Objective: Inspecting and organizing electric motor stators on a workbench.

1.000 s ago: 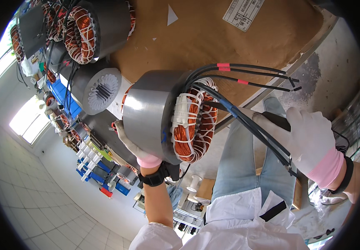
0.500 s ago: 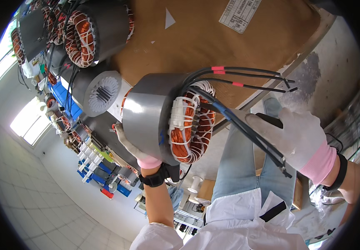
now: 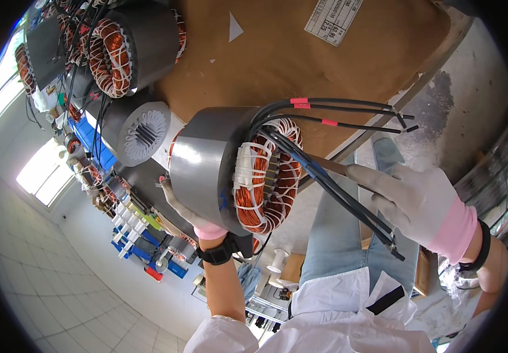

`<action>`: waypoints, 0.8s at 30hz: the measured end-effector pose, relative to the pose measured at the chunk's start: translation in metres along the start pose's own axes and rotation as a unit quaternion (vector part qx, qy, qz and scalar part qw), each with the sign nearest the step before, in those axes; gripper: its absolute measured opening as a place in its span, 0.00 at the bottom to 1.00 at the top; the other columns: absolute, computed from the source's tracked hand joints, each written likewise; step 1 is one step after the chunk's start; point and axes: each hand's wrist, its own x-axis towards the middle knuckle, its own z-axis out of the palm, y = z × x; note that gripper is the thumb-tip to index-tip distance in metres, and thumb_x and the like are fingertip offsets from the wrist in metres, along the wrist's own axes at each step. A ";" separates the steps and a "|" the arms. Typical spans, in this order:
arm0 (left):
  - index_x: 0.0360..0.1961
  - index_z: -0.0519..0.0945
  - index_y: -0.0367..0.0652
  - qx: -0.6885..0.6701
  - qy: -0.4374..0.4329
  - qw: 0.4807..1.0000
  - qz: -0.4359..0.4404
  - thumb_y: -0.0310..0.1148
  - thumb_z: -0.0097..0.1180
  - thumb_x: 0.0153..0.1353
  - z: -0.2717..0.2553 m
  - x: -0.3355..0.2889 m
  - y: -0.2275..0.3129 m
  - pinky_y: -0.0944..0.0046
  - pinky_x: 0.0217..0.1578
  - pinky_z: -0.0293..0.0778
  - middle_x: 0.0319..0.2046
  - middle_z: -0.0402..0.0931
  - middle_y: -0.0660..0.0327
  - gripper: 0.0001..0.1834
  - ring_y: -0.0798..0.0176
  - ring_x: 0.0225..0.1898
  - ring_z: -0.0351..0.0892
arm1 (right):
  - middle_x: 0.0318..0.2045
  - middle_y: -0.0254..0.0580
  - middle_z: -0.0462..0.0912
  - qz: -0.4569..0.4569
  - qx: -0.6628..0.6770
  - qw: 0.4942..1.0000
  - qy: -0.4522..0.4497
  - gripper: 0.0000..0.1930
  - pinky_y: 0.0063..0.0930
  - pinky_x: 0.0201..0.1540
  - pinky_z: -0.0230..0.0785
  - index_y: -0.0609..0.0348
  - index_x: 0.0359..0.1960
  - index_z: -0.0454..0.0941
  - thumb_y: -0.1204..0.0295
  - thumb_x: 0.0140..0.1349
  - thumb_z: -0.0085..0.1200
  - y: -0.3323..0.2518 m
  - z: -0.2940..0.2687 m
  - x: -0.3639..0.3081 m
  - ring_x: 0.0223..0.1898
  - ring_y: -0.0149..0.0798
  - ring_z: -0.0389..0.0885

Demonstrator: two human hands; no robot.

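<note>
A motor stator (image 3: 207, 150) with a grey metal shell lies on its side in front of me. Its copper winding (image 3: 248, 203), tied with white lacing, faces right. Black lead wires (image 3: 348, 200) with red and blue marks trail from it to the right. My gloved left hand (image 3: 182, 206) cups the shell from its left and lower side, fingers curled against it. A thin brown strip-like tool (image 3: 329, 165) is pinched in my gloved right hand (image 3: 410, 200), pointing at the winding's open end. The wires cross in front of its tip, so whether it touches the winding is hidden.
The table carries brown sheet board (image 3: 301, 65) with a label (image 3: 333, 20) and a white paper scrap (image 3: 235, 27). More wound stators (image 3: 154, 47) crowd the far left. A round slotted end piece (image 3: 143, 134) sits left of mine. Blue bins (image 3: 98, 144) stand beyond.
My right hand has turned slightly, and more of the brown strip shows between it and the winding. The stator and its wires have shifted a little left and down.
</note>
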 end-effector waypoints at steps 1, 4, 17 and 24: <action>0.53 0.68 0.41 0.001 0.000 1.000 0.000 0.52 0.37 0.63 -0.002 -0.002 -0.004 0.59 0.52 0.63 0.51 0.68 0.58 0.27 0.60 0.51 0.67 | 0.11 0.35 0.71 0.000 0.001 1.000 0.000 0.21 0.31 0.17 0.67 0.43 0.53 0.70 0.71 0.55 0.48 0.001 -0.002 0.001 0.16 0.36 0.76; 0.52 0.68 0.41 -0.084 0.021 0.994 -0.064 0.52 0.37 0.63 -0.016 -0.008 -0.020 0.59 0.52 0.63 0.51 0.68 0.58 0.27 0.60 0.50 0.67 | 0.15 0.41 0.75 0.003 0.102 0.993 -0.058 0.22 0.35 0.23 0.69 0.45 0.56 0.67 0.72 0.58 0.45 0.005 -0.007 0.004 0.19 0.43 0.77; 0.52 0.68 0.41 -0.417 0.128 0.839 -0.326 0.53 0.38 0.62 -0.039 -0.040 -0.086 0.59 0.50 0.65 0.49 0.69 0.57 0.28 0.60 0.49 0.68 | 0.26 0.47 0.77 -0.018 0.083 0.989 -0.123 0.21 0.35 0.29 0.70 0.48 0.53 0.69 0.75 0.56 0.42 -0.003 -0.021 0.016 0.24 0.46 0.76; 0.50 0.69 0.41 -0.436 0.102 0.814 -0.369 0.55 0.39 0.61 -0.015 -0.029 -0.081 0.60 0.46 0.68 0.45 0.71 0.58 0.29 0.60 0.45 0.70 | 0.14 0.38 0.65 -0.038 -0.247 0.967 -0.053 0.25 0.30 0.19 0.64 0.38 0.53 0.70 0.70 0.50 0.54 -0.017 -0.024 0.000 0.14 0.40 0.70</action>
